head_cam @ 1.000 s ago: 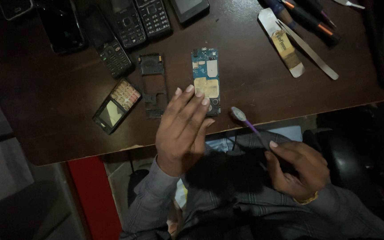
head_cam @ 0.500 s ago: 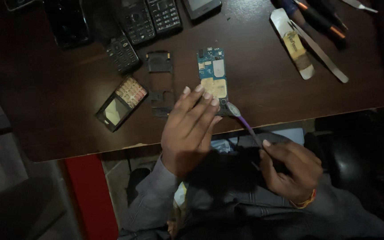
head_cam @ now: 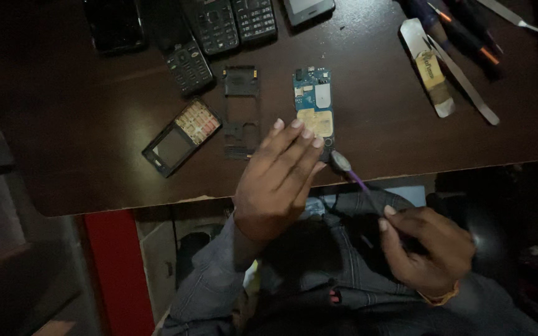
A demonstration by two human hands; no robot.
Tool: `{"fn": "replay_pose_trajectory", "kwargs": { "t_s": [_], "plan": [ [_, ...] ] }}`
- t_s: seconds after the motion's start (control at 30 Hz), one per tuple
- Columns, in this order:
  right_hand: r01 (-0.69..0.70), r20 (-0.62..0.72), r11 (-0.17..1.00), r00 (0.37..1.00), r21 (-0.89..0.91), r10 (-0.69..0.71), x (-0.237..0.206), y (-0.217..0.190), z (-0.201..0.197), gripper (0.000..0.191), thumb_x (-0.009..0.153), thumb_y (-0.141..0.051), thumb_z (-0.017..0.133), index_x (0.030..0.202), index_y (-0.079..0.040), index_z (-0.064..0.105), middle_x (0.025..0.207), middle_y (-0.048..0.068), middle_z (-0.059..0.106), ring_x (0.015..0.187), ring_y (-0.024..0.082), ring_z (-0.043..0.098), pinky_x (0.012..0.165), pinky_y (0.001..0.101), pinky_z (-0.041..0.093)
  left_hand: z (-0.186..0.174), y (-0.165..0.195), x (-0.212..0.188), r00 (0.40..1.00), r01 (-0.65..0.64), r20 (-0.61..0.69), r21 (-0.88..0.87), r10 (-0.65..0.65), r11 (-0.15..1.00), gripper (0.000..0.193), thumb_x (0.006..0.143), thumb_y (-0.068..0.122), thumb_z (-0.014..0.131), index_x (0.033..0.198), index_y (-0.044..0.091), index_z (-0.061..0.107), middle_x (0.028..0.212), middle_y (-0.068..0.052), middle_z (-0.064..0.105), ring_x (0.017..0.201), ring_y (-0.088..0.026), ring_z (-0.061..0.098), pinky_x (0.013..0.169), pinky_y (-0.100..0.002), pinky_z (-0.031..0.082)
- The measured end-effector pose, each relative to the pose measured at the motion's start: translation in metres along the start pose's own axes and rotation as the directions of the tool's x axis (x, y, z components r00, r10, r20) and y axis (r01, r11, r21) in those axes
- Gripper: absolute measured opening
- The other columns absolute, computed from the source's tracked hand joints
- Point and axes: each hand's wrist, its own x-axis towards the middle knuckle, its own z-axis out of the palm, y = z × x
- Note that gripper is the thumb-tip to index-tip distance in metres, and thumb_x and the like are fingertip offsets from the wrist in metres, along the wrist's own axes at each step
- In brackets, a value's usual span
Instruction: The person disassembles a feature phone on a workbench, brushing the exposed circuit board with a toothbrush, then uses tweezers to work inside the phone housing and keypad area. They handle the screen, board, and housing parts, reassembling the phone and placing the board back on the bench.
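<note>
A blue phone circuit board (head_cam: 313,104) lies flat on the dark wooden table (head_cam: 82,137). My left hand (head_cam: 278,180) rests flat on the table, its fingertips touching the board's near end. My right hand (head_cam: 428,249), lower and off the table's edge, grips a purple-handled brush (head_cam: 351,174). The brush head sits at the board's near right corner, beside my left fingers. A black inner frame (head_cam: 240,112) and a phone front cover with keypad (head_cam: 182,137) lie to the left of the board.
Several dark keypad phones (head_cam: 219,25) lie along the far edge. At the far right are a flat pale tool (head_cam: 429,65), metal tweezers (head_cam: 462,81) and screwdrivers (head_cam: 462,31). A red panel (head_cam: 110,267) stands below the table on the left.
The brush head has moved up to the board's near corner, and my right hand came closer to the table. My left hand stays on the board's near end.
</note>
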Motion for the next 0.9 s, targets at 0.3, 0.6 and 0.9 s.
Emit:
{"fn": "replay_pose_trajectory", "kwargs": {
  "t_s": [0.3,0.6,0.9],
  "plan": [
    [0.007,-0.003,1.0,1.0,-0.001,-0.007,0.0,-0.001,0.012,0.013,0.089,0.006,0.077,0.098,0.005,0.068,0.089,0.019,0.073,0.079,0.019,0.076,0.06,0.0226,0.057,-0.004,-0.002,-0.001,1.0,-0.002,-0.026,-0.025,0.001,1.0,0.038,0.098,0.006,0.081,0.13,-0.005,0.066,0.133,-0.019,0.066,0.135,-0.036,0.06,0.121,-0.055,0.049],
    [-0.003,0.0,1.0,1.0,0.017,0.003,0.002,-0.004,0.015,0.014,0.088,0.006,0.078,0.098,0.006,0.068,0.09,0.02,0.074,0.078,0.02,0.075,0.058,0.0226,0.055,-0.006,-0.004,-0.004,0.999,0.033,-0.036,-0.058,-0.035,0.998,0.036,0.097,0.007,0.08,0.13,-0.003,0.067,0.132,-0.018,0.067,0.136,-0.035,0.06,0.122,-0.054,0.047],
    [-0.038,0.012,0.998,0.999,-0.041,0.038,0.002,-0.009,0.013,0.013,0.086,0.007,0.077,0.096,0.008,0.068,0.086,0.02,0.073,0.072,0.02,0.073,0.056,0.0253,0.052,-0.011,-0.006,-0.005,0.999,0.032,-0.041,-0.074,-0.035,0.997,0.035,0.098,0.007,0.079,0.13,-0.003,0.067,0.132,-0.018,0.067,0.136,-0.035,0.06,0.122,-0.053,0.047]
  ]
}}
